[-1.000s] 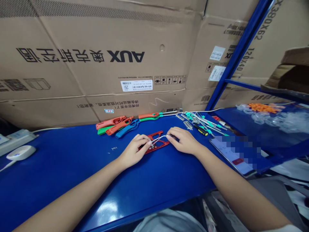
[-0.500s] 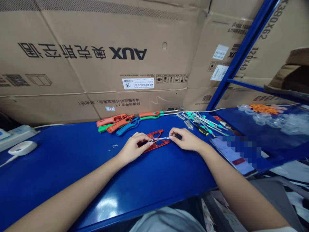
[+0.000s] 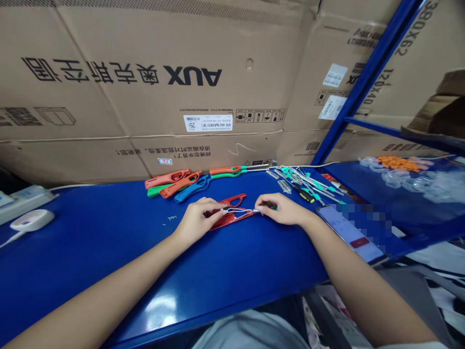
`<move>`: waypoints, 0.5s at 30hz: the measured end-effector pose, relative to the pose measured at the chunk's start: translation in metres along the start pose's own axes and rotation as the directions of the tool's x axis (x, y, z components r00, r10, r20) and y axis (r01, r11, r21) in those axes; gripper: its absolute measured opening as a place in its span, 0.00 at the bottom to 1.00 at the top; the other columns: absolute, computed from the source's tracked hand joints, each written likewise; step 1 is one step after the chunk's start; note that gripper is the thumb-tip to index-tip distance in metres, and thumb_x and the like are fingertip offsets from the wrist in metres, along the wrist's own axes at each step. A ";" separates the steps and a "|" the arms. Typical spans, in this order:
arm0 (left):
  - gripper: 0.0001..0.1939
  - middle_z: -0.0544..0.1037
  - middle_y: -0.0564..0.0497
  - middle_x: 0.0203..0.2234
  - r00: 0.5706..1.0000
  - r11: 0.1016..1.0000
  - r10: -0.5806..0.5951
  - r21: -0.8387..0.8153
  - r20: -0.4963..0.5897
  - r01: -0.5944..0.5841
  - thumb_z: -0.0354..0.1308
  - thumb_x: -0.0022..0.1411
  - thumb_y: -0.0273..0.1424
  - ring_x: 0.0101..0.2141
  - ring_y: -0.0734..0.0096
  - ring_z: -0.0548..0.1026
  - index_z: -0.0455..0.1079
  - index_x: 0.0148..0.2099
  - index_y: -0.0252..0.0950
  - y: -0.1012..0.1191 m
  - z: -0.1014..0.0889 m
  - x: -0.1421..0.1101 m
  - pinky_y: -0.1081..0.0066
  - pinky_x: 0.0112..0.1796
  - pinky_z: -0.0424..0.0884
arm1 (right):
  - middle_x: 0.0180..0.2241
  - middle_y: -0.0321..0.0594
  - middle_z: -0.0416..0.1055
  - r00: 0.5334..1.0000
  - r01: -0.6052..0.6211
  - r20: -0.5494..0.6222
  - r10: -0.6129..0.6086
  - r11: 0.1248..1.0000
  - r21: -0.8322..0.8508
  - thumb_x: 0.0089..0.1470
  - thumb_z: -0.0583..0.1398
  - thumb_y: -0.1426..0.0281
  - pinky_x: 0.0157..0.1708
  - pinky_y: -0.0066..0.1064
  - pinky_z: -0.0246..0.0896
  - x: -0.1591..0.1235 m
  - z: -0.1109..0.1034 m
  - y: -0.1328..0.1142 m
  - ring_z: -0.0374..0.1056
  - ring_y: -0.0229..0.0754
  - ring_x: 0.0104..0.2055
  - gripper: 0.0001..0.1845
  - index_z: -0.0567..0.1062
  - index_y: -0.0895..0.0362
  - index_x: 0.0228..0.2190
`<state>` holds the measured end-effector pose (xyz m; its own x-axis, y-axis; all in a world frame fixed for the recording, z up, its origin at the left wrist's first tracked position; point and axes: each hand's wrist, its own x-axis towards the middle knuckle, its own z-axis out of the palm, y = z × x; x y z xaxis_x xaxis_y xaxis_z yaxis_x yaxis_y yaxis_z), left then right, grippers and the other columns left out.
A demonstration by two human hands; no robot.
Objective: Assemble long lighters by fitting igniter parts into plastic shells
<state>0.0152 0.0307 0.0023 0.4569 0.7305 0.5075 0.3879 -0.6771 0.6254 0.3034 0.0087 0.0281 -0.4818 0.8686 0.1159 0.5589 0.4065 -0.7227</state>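
Observation:
A red plastic handle shell [image 3: 232, 216] lies flat on the blue table [image 3: 109, 252]. My left hand [image 3: 198, 219] rests on its left end, fingertips pinched on a thin white wire [image 3: 238, 210] that runs across the shell. My right hand [image 3: 281, 209] pinches the wire's other end, where a small dark and green part shows between the fingers. Both hands are closed around the wire ends.
Orange, green and blue handle shells [image 3: 178, 185] lie behind the hands, with a long orange and green lighter [image 3: 232, 170]. Metal tubes and a screwdriver [image 3: 305, 186] lie to the right. A phone [image 3: 350, 232] sits at the right edge. Cardboard boxes [image 3: 152, 82] stand behind. A white device [image 3: 31, 219] is far left.
My right hand has drawn the wire end a little to the right, so the wire lies straighter over the red shell. The left hand has stayed on the shell.

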 end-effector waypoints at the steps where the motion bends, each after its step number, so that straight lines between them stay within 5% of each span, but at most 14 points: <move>1: 0.09 0.81 0.49 0.32 1.000 1.000 0.001 0.000 -0.003 -0.001 0.62 0.64 0.34 0.32 0.68 0.75 0.81 0.44 0.39 0.000 0.000 0.000 0.69 0.34 0.71 | 0.28 0.37 0.71 1.000 0.002 0.017 -0.002 1.000 0.002 0.62 0.57 0.65 0.32 0.28 0.59 0.000 0.000 0.000 0.64 0.37 0.30 0.10 0.74 0.58 0.34; 10: 0.11 0.80 0.47 0.35 0.996 0.998 -0.036 0.046 0.086 0.032 0.60 0.64 0.31 0.30 0.69 0.77 0.81 0.46 0.37 0.006 0.003 -0.004 0.71 0.31 0.73 | 0.29 0.37 0.72 0.999 0.037 -0.002 -0.037 0.994 -0.106 0.58 0.60 0.67 0.33 0.28 0.60 -0.001 0.002 0.002 0.65 0.38 0.31 0.07 0.75 0.57 0.32; 15: 0.12 0.83 0.47 0.38 0.990 0.999 0.016 0.035 0.138 -0.021 0.57 0.67 0.31 0.37 0.65 0.80 0.81 0.46 0.38 0.007 0.002 -0.004 0.68 0.39 0.76 | 0.32 0.39 0.73 0.996 0.085 -0.021 -0.089 0.986 -0.145 0.59 0.61 0.67 0.33 0.28 0.60 0.000 0.002 0.005 0.65 0.38 0.32 0.07 0.75 0.57 0.33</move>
<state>0.0178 0.0232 0.0036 0.5691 0.7006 0.4305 0.4061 -0.6947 0.5937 0.3048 0.0105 0.0237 -0.5151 0.8348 0.1943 0.6081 0.5157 -0.6035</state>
